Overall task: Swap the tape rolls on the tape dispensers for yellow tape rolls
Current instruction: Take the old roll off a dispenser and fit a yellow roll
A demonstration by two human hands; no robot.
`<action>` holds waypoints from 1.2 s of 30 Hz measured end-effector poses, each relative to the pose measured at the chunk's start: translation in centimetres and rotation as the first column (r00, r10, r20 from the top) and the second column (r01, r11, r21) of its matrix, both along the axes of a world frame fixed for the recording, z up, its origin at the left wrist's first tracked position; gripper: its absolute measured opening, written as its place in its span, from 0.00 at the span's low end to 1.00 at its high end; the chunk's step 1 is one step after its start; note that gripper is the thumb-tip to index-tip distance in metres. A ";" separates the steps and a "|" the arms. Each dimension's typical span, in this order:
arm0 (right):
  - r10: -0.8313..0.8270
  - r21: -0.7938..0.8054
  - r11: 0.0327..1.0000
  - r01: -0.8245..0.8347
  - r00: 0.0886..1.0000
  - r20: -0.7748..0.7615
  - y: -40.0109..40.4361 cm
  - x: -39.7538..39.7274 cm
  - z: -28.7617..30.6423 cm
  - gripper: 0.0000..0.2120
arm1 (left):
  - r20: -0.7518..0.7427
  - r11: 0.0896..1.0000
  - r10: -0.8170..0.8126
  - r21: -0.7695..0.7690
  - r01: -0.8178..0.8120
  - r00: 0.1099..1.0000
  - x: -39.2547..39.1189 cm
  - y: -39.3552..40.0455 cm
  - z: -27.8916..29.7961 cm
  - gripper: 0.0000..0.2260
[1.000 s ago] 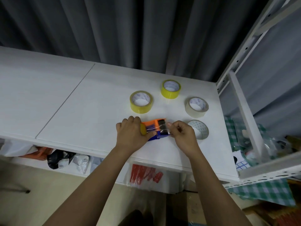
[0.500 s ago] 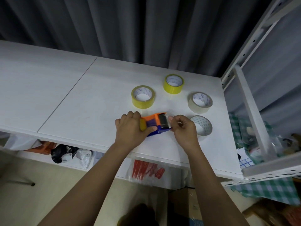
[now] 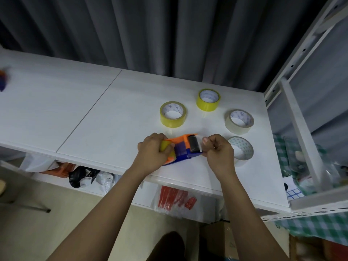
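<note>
An orange and blue tape dispenser lies on the white table near its front edge, with a yellow roll mounted in it. My left hand grips the dispenser over that roll. My right hand pinches the free end of the tape at the dispenser's black roller. Two loose yellow rolls lie flat behind the dispenser. A beige roll and a clear roll lie to the right.
A white metal shelf frame stands against the table's right end, with clutter on a green checked cloth. Bags and a red packet sit under the table. A blurred orange and blue thing lies far left.
The view has shifted, so the table sits a little higher and more to the right. My right hand's pinch has moved slightly right, off the roller. My left hand keeps its grip.
</note>
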State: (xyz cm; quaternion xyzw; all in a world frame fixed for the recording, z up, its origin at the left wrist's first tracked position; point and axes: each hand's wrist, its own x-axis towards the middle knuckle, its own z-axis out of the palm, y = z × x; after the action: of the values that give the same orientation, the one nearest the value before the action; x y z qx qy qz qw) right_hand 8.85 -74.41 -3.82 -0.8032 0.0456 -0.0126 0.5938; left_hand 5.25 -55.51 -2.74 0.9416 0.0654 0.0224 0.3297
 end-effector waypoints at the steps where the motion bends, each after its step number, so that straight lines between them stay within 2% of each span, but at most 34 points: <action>1: 0.004 0.027 1.000 -0.003 1.000 -0.012 0.1 0.1 0.0 0.11 | -0.006 0.999 0.000 -0.035 0.000 1.000 -0.1 0.2 0.1 0.09; 7: 0.008 0.301 0.953 0.040 0.988 -0.157 0.7 -0.2 0.1 0.10 | -0.047 0.962 -0.036 -0.274 0.022 0.998 -0.9 1.9 0.5 0.09; 13: 0.068 0.435 0.900 0.025 0.978 -0.198 1.5 -0.9 -0.1 0.10 | -0.070 0.949 -0.084 -0.308 0.058 0.994 -1.8 3.8 0.6 0.10; 17: 0.073 0.419 0.908 -0.021 0.991 -0.109 1.8 -1.3 0.3 0.08 | -0.102 0.991 -0.131 -0.038 0.128 0.986 -1.5 4.3 1.0 0.11; 19: 0.088 0.422 0.905 -0.053 0.994 -0.064 2.1 -1.5 0.8 0.07 | -0.125 0.989 -0.133 0.047 0.139 0.983 -1.4 3.9 1.5 0.13; 22: 0.102 0.414 0.907 -0.080 0.994 -0.032 2.5 -1.6 1.5 0.08 | -0.153 0.991 -0.105 0.066 0.116 0.983 -1.2 2.7 2.2 0.17; 25: 0.124 0.412 0.905 -0.104 0.992 -0.022 2.4 -1.5 2.1 0.08 | -0.235 0.993 -0.107 0.015 0.113 0.966 -1.1 2.4 2.7 0.21; 27: 0.140 0.390 0.912 -0.130 0.990 0.003 2.2 -1.5 2.6 0.08 | -0.309 0.989 -0.144 -0.010 0.148 0.940 -1.0 2.4 2.7 0.26; 29: 0.161 0.363 0.918 -0.161 0.987 0.031 2.4 -1.5 3.0 0.08 | -0.339 0.987 -0.131 0.041 0.154 0.932 -1.0 2.0 2.5 0.34; 31: 0.170 0.338 0.925 -0.176 0.984 0.047 2.7 -1.5 3.3 0.08 | -0.272 0.984 -0.050 0.152 0.094 0.961 -0.8 1.0 2.1 0.40; 33: 0.154 0.307 0.938 -0.164 0.986 0.056 2.9 -1.3 3.6 0.09 | -0.150 0.968 -0.002 0.249 0.040 0.989 -0.7 0.4 1.7 0.38; 34: 0.145 0.302 0.941 -0.154 0.988 0.052 2.9 -1.3 3.8 0.09 | -0.102 0.966 -0.005 0.258 0.032 0.995 -0.7 0.3 1.4 0.37; 36: 0.134 0.343 0.929 -0.141 0.990 0.046 3.0 -1.4 4.3 0.09 | -0.024 0.985 -0.021 0.172 0.025 0.999 -0.7 0.6 0.9 0.35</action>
State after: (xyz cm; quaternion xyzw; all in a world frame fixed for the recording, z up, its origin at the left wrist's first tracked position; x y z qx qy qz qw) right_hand 7.48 -71.45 0.43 -0.6875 -0.0157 0.0285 0.7255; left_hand 4.59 -54.87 -1.87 0.9675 0.0559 0.0138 0.2464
